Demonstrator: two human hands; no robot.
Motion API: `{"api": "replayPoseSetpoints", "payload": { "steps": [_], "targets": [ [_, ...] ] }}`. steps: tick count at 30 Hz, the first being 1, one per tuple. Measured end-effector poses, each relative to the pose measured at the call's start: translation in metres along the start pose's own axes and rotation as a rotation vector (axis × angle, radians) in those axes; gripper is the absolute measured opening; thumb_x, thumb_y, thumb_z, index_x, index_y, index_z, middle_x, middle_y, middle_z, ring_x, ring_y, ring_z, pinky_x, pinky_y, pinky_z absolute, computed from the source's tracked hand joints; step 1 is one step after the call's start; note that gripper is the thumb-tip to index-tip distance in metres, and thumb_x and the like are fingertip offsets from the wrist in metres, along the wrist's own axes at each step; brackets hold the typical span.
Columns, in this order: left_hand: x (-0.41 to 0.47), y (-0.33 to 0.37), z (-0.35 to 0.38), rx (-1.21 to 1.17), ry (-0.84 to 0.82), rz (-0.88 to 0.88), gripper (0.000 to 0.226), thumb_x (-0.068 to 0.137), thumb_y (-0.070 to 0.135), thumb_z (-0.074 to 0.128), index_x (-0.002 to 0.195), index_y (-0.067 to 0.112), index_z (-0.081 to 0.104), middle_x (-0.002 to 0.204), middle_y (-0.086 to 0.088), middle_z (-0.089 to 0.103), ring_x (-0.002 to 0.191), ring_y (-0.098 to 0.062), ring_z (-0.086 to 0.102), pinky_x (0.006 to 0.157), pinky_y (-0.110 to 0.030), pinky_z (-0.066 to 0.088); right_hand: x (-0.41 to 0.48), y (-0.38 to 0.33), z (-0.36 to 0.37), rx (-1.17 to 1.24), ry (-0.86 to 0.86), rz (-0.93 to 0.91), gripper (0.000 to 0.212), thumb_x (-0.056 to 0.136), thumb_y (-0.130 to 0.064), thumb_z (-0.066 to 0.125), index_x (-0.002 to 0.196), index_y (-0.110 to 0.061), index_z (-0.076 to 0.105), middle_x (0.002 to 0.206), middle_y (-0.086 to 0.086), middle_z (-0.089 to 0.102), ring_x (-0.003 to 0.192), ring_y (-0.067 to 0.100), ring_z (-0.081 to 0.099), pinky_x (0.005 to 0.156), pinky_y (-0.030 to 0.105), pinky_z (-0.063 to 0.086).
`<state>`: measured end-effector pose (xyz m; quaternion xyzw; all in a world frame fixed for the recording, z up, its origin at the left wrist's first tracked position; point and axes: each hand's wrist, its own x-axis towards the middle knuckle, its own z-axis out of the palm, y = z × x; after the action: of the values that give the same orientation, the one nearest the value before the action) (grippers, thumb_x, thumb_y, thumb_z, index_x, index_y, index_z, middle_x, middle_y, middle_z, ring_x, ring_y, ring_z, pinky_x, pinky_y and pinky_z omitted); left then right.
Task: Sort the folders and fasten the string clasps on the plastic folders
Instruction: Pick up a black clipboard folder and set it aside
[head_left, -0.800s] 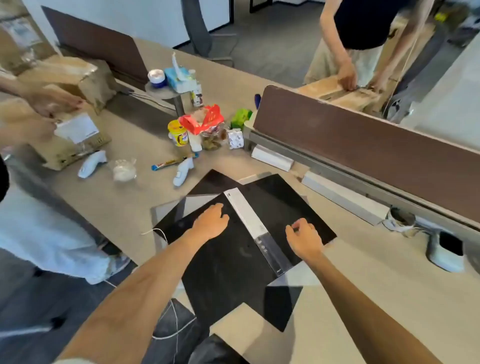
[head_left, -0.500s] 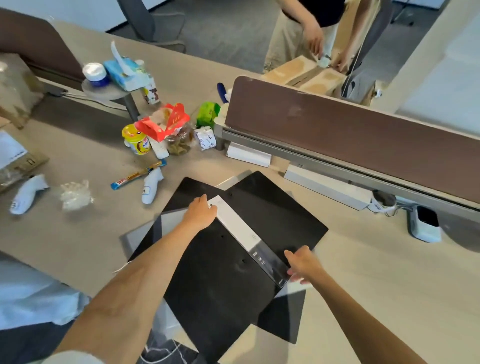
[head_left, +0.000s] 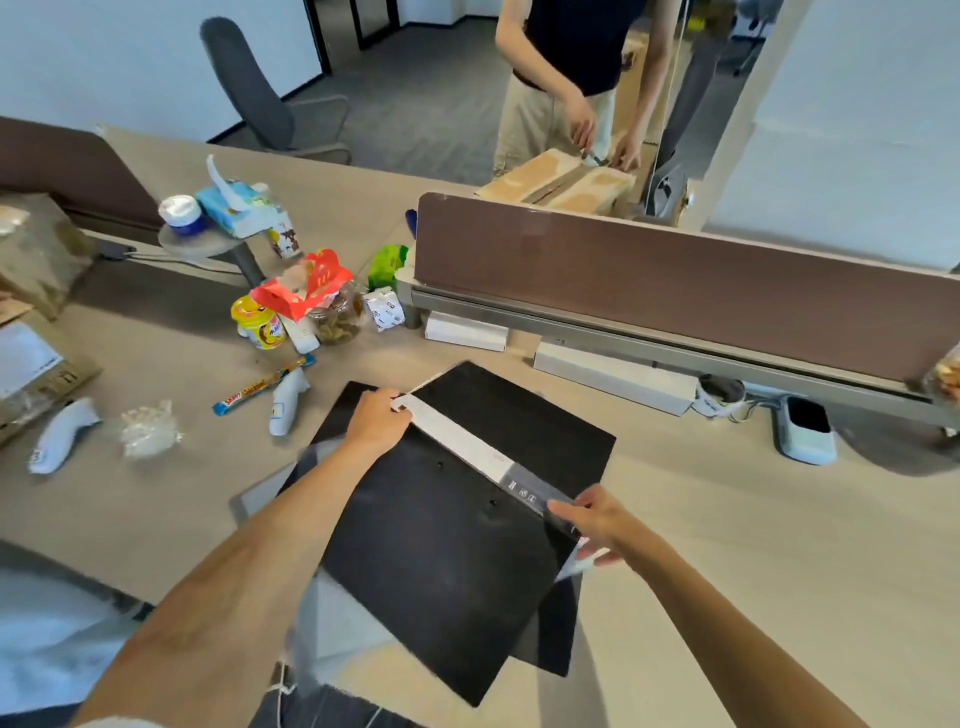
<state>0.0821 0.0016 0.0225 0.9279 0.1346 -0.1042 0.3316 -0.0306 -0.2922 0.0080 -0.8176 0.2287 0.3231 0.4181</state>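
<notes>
**Both hands pinch the ends of the folder's spine**

The left hand (head_left: 375, 422) is closed on the far end of the white spine strip (head_left: 457, 435), fingers curled over its tip. The right hand (head_left: 597, 522) pinches the near, clear end of the same strip, thumb on top and fingers below the edge. The strip runs diagonally between the two hands across the black folder (head_left: 447, 561), which lies open and flat on the desk (head_left: 779, 545), one cover reaching toward the near edge and the other toward the divider (head_left: 675, 280). More black folders lie under it, their corners sticking out at the near right and the far left, with a grey sheet (head_left: 260, 499) showing at the left. All of them sit close to the near edge, roughly midway along it.

Left of the folders lie a white handle-shaped device (head_left: 285, 402), a candy bar (head_left: 260, 385) and a crumpled plastic wrap (head_left: 148, 428). Farther back stand a yellow cup (head_left: 260, 325), a red carton (head_left: 306, 291) and a jar (head_left: 337, 317). White boxes (head_left: 613, 376) line the foot of the divider. Beyond it, another person (head_left: 566, 78) handles a cardboard box (head_left: 561, 182).
</notes>
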Motion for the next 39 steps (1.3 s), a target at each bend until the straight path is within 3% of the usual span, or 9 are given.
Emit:
{"api": "replayPoseSetpoints", "payload": {
  "steps": [6, 11, 16, 23, 25, 29, 32, 36, 39],
  "targets": [
    [-0.065, 0.053, -0.013, -0.101, 0.074, 0.119, 0.027, 0.074, -0.003, 0.063, 0.094, 0.015, 0.058, 0.096, -0.011, 0.056, 0.093, -0.029, 0.054, 0.076, -0.035, 0.042, -0.037, 0.01, -0.072, -0.24, 0.138, -0.32, 0.053, 0.078, -0.037, 0.075, 0.122, -0.019, 0.052, 0.117, 0.005, 0.056, 0.098, 0.02, 0.054, 0.077, 0.028, 0.045],
    [-0.106, 0.078, -0.015, -0.072, 0.161, 0.203, 0.052, 0.075, -0.016, 0.054, 0.121, 0.006, 0.062, 0.114, -0.019, 0.062, 0.093, -0.028, 0.055, 0.074, -0.027, 0.04, -0.055, 0.014, -0.112, -0.259, 0.265, -0.522, 0.033, 0.086, -0.027, 0.068, 0.115, -0.014, 0.061, 0.106, 0.007, 0.063, 0.097, 0.024, 0.058, 0.078, 0.027, 0.04],
    [-0.124, 0.081, -0.022, 0.008, 0.283, 0.13, 0.052, 0.077, -0.013, 0.06, 0.125, 0.007, 0.061, 0.128, -0.021, 0.049, 0.121, -0.037, 0.047, 0.098, -0.037, 0.042, -0.066, 0.003, -0.124, -0.355, 0.425, -0.697, 0.022, 0.09, -0.032, 0.06, 0.102, -0.014, 0.062, 0.098, 0.009, 0.065, 0.079, 0.022, 0.055, 0.069, 0.029, 0.04],
    [-0.127, 0.096, -0.032, -0.022, 0.41, 0.179, 0.038, 0.078, 0.005, 0.075, 0.114, 0.01, 0.065, 0.126, -0.019, 0.045, 0.113, -0.036, 0.053, 0.102, -0.04, 0.042, -0.087, -0.003, -0.156, -0.52, 0.741, -1.006, 0.021, 0.086, -0.03, 0.066, 0.101, -0.016, 0.064, 0.093, -0.001, 0.044, 0.077, 0.017, 0.045, 0.058, 0.02, 0.036],
    [-0.128, 0.106, -0.022, -0.133, 0.434, 0.172, 0.041, 0.079, 0.009, 0.074, 0.118, 0.011, 0.06, 0.132, -0.018, 0.041, 0.121, -0.036, 0.048, 0.107, -0.041, 0.037, -0.092, -0.001, -0.162, -0.525, 0.75, -1.111, 0.019, 0.086, -0.021, 0.066, 0.101, -0.01, 0.058, 0.102, 0.004, 0.047, 0.073, 0.02, 0.051, 0.057, 0.026, 0.047],
    [-0.126, 0.144, 0.019, -0.758, 0.162, -0.076, 0.065, 0.09, 0.033, 0.062, 0.143, 0.016, 0.028, 0.143, -0.017, 0.039, 0.125, -0.037, 0.048, 0.101, -0.047, 0.044, -0.102, 0.008, -0.163, -0.671, 0.69, -1.164, 0.037, 0.088, -0.005, 0.056, 0.123, -0.015, 0.05, 0.117, 0.01, 0.064, 0.074, 0.034, 0.067, 0.063, 0.046, 0.057],
    [-0.131, 0.184, 0.054, -1.261, -0.287, -0.213, 0.043, 0.093, 0.043, 0.054, 0.12, 0.012, 0.046, 0.113, -0.017, 0.057, 0.095, -0.034, 0.063, 0.088, -0.047, 0.053, -0.111, 0.015, -0.161, -0.747, 0.659, -1.101, 0.042, 0.092, -0.005, 0.049, 0.132, -0.017, 0.046, 0.124, 0.008, 0.063, 0.09, 0.03, 0.067, 0.072, 0.04, 0.057],
    [-0.126, 0.22, 0.093, -1.177, -0.296, -0.2, 0.017, 0.087, 0.012, 0.062, 0.098, 0.007, 0.05, 0.091, -0.019, 0.058, 0.075, -0.022, 0.062, 0.054, -0.033, 0.057, -0.125, 0.024, -0.163, -0.767, 0.526, -1.032, 0.042, 0.094, -0.023, 0.053, 0.134, -0.023, 0.041, 0.129, 0.003, 0.059, 0.105, 0.021, 0.061, 0.085, 0.035, 0.056],
    [-0.116, 0.226, 0.111, -1.099, -0.307, -0.199, 0.024, 0.083, 0.007, 0.059, 0.105, 0.008, 0.049, 0.081, -0.012, 0.058, 0.067, -0.018, 0.058, 0.05, -0.029, 0.049, -0.134, 0.038, -0.17, -0.832, 0.426, -0.916, 0.056, 0.088, -0.062, 0.043, 0.132, -0.027, 0.042, 0.131, -0.002, 0.056, 0.113, 0.016, 0.055, 0.093, 0.034, 0.051]
  ]
}}
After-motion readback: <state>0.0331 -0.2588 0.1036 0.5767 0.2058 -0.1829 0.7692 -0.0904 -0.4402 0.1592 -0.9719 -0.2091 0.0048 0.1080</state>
